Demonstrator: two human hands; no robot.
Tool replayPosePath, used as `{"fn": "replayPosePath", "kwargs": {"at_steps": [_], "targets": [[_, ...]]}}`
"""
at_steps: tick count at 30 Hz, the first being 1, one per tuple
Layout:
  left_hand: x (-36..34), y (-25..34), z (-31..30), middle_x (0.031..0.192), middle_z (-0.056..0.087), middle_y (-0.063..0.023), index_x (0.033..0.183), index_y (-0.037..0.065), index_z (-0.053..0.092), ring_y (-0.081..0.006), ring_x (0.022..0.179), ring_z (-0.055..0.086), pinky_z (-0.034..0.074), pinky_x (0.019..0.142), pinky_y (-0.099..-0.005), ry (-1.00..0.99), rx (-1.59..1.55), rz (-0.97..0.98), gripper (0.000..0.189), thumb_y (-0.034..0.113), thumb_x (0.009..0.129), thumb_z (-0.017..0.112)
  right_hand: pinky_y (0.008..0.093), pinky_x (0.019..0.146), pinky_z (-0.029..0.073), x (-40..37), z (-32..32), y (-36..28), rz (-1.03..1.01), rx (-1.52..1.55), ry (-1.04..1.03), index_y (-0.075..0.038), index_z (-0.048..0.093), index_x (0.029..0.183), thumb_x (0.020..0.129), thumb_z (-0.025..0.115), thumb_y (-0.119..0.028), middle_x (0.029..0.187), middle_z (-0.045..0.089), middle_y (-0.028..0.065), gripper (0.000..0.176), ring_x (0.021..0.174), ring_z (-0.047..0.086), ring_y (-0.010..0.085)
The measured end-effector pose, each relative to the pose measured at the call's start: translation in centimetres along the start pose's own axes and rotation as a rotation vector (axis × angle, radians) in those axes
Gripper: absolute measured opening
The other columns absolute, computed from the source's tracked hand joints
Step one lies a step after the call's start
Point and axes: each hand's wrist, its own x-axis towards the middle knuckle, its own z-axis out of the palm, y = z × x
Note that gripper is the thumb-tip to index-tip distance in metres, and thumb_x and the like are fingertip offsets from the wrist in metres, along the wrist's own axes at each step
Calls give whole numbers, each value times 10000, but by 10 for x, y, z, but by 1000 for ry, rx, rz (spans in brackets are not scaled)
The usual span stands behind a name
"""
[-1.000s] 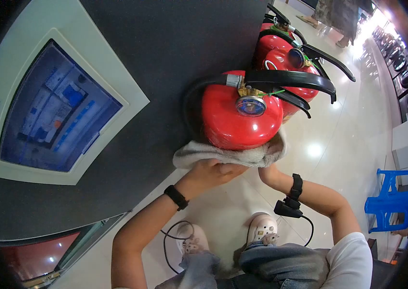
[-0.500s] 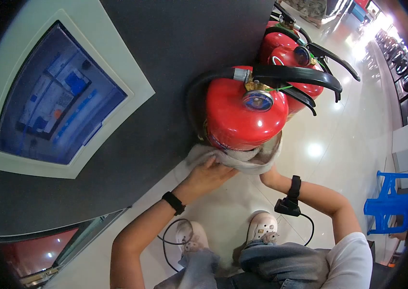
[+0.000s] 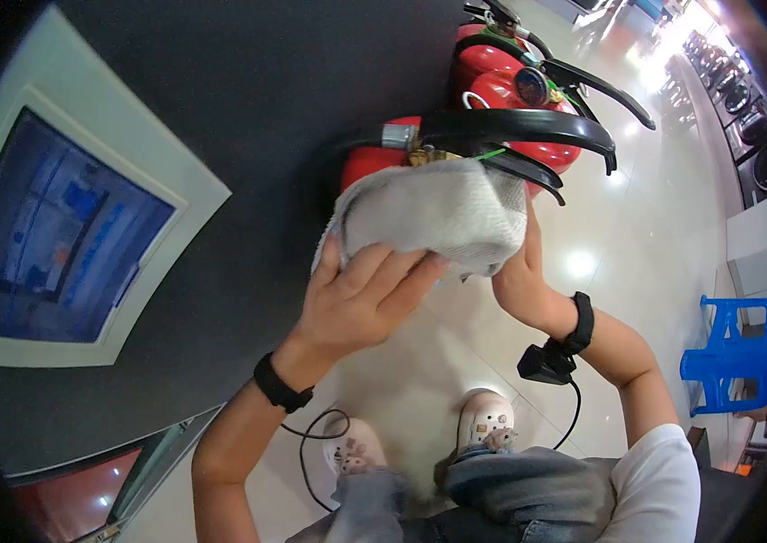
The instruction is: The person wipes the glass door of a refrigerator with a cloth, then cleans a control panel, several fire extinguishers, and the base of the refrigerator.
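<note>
A greyish-white cloth (image 3: 429, 213) is draped over the front and top of the nearest red fire extinguisher (image 3: 374, 161), hiding its pressure gauge and most of its body. Its black handle (image 3: 519, 129) sticks out above the cloth. My left hand (image 3: 361, 294) holds the cloth's lower left part, fingers bent over it against the extinguisher. On the right side, my right hand (image 3: 524, 276) grips the cloth's edge; its fingertips are partly hidden behind the fabric.
More red fire extinguishers (image 3: 501, 90) stand in a row behind, beside a dark cabinet (image 3: 248, 271). A beige panel with a screen (image 3: 67, 235) is at left. A blue plastic stool (image 3: 732, 353) stands on the shiny tiled floor (image 3: 583, 226) at right. Cables hang near my wrists.
Both hands have moved up, bringing the cloth from around the extinguisher's lower body to its top, over the gauge. My view has shifted slightly.
</note>
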Motion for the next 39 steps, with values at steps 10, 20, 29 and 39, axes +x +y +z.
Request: {"fn": "replayPosePath", "kwargs": {"at_steps": [10,20,29,39], "targets": [[-44,13,35,1072,601,-40,1004,160,627,-160,993,560,412,885,-406,-436,-327,-28,270,197,745,561,357,1094,157,-51,25,39,227,87,45,3,156,1400,926,398,-189,1447,213,158,566,1347,187,256],[-79,48,29,1124,536,-141,1068,36,588,-315,1068,493,427,869,-416,-616,-190,181,328,145,759,564,381,1104,80,-101,-61,40,82,-404,11,80,84,1391,911,313,-164,1460,97,251,585,1371,83,342],[40,90,33,1366,371,-175,1267,-8,426,-280,1280,353,427,918,-368,-434,-382,230,464,115,823,478,349,1046,213,19,-104,38,-168,-317,314,49,299,1304,944,294,-196,1343,322,209,436,1250,309,310],[42,89,50,1364,312,-256,1273,-71,376,-400,1298,266,323,1004,-441,-468,-533,96,545,103,786,548,339,911,376,98,-113,13,-468,-445,75,13,511,1132,936,389,-150,1072,557,185,283,1025,519,309]]}}
